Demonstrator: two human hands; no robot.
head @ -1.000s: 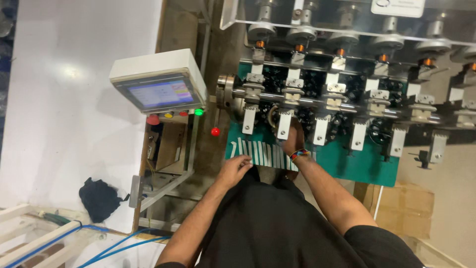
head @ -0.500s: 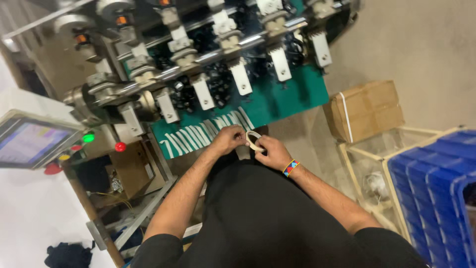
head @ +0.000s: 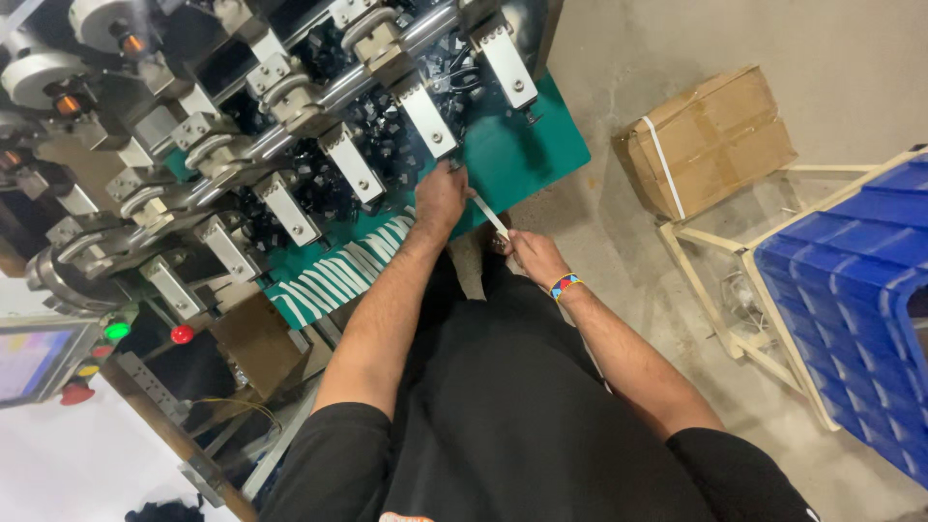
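Nearest, the right hand (head: 530, 253), a bright beaded band at its wrist, pinches one end of a thin, flat white strip (head: 490, 215). The left hand (head: 440, 196) closes on the strip's other end, right at the edge of a smooth green plate (head: 527, 145). Similar white strips (head: 333, 275) lie fanned on that plate. Beyond, angular metal clamps (head: 353, 162) line a steel shaft. A strapped cardboard box (head: 709, 138) sits on the concrete floor, near ribbed blue plastic bins (head: 855, 280).
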